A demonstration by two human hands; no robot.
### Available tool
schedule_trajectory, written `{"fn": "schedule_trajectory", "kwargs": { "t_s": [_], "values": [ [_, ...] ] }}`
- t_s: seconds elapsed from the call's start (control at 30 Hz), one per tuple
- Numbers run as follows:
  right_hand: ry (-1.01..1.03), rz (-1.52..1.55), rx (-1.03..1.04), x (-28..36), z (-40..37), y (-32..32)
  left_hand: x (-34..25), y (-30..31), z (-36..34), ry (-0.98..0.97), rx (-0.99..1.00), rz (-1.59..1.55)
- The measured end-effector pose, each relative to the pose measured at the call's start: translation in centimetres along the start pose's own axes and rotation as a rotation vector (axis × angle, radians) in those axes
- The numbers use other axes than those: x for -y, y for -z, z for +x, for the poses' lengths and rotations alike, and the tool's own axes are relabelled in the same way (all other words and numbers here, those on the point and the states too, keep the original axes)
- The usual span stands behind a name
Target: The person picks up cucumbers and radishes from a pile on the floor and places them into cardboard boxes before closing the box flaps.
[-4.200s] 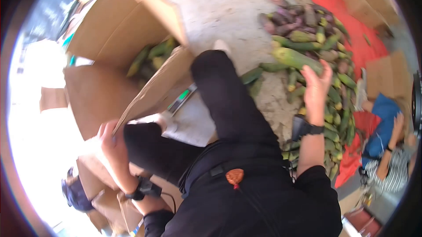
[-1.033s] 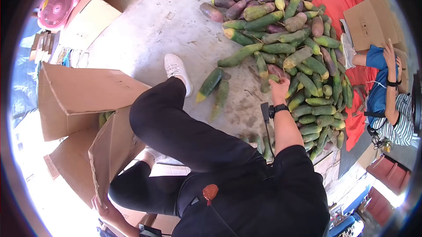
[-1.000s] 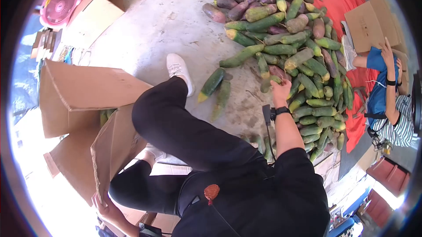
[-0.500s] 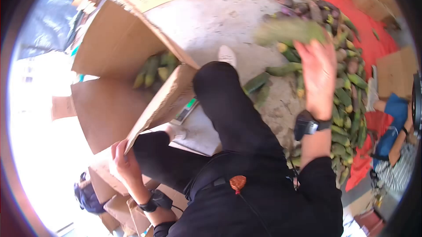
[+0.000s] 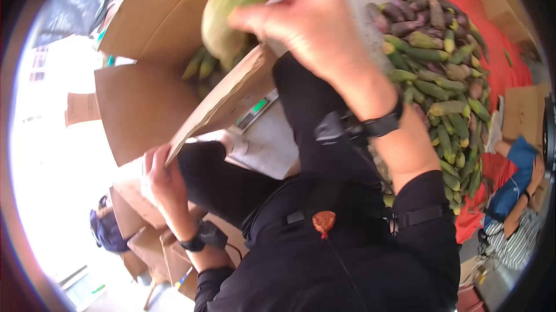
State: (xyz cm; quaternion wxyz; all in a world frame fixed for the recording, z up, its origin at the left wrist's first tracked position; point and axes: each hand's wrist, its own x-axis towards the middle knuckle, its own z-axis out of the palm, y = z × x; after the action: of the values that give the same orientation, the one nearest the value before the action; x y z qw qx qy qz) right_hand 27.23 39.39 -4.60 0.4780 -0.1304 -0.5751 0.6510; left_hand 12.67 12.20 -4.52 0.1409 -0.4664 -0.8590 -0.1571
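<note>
My right hand (image 5: 313, 22) is closed on a large pale green cucumber (image 5: 223, 19), blurred by motion, above the opening of a tall cardboard box (image 5: 136, 115). Some of my fingers are hidden behind it. Several green cucumbers (image 5: 201, 64) with yellowish ends lie inside the box; the rest of its inside is covered by the near wall and the held cucumber. At the box's lower front corner, my left hand (image 5: 164, 182) pinches the upper edge of a cardboard flap (image 5: 217, 101).
A big heap of green cucumbers (image 5: 449, 106) and purplish long vegetables (image 5: 405, 14) lies at right beside a red sheet (image 5: 498, 57). A scale with a green display (image 5: 259, 105) sits by the box. More cardboard boxes (image 5: 153, 248) stand at lower left. Another person (image 5: 515, 202) sits at far right.
My right hand has carried the cucumber from over the heap leftward to above the box. The left hand keeps its hold on the flap. My view has shifted slightly.
</note>
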Motion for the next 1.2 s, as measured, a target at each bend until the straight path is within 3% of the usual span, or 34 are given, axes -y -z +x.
{"fn": "schedule_trajectory", "kwargs": {
  "t_s": [0.1, 0.13, 0.17, 0.3, 0.37, 0.4, 0.53, 0.6, 0.77, 0.93, 1.07, 1.2],
  "values": [
    [0.158, 0.289, 0.082, 1.1, 1.3, 1.4, 0.1, 0.1, 0.0, 0.042, 0.009, 0.012],
    [0.222, 0.259, 0.028, 2.1, 1.5, 1.4, 0.1, 0.1, 0.1, 0.053, 0.006, 0.019],
    [0.187, 0.338, 0.041, 4.2, 0.4, 1.7, 0.1, 0.2, 0.2, 0.041, -0.005, 0.027],
    [0.341, 0.233, 0.059, 4.8, -0.1, 4.4, 0.1, 0.5, 0.0, 0.056, -0.021, -0.036],
    [0.331, 0.167, -0.137, 5.0, -2.0, 5.8, 0.1, 0.7, -0.1, 0.070, -0.029, -0.092],
    [0.331, 0.164, -0.138, 4.9, -2.6, 7.1, 0.2, 0.7, -0.1, 0.040, -0.070, -0.078],
    [0.141, 0.021, -0.328, 3.0, -6.5, 12.6, 0.7, 1.0, -0.1, 0.002, -0.219, -0.047],
    [0.007, -0.113, -0.522, 1.5, -9.0, 14.6, 0.7, 1.1, -0.2, 0.041, -0.222, -0.051],
    [-0.220, -0.336, -0.735, -3.6, -16.1, 21.0, 0.7, 1.4, -0.3, 0.060, -0.313, 0.047],
    [-0.390, -0.446, -0.832, -7.6, -23.1, 25.3, 0.8, 1.8, -0.5, 0.048, -0.296, 0.044],
    [-0.507, -0.749, -0.859, -12.1, -29.2, 29.3, 0.3, 1.7, -0.7, 0.124, -0.285, 0.026],
    [-0.654, -0.580, -1.013, -9.7, -29.0, 25.4, 0.4, 1.7, -0.7, 0.128, -0.278, 0.083]
  ]
}}
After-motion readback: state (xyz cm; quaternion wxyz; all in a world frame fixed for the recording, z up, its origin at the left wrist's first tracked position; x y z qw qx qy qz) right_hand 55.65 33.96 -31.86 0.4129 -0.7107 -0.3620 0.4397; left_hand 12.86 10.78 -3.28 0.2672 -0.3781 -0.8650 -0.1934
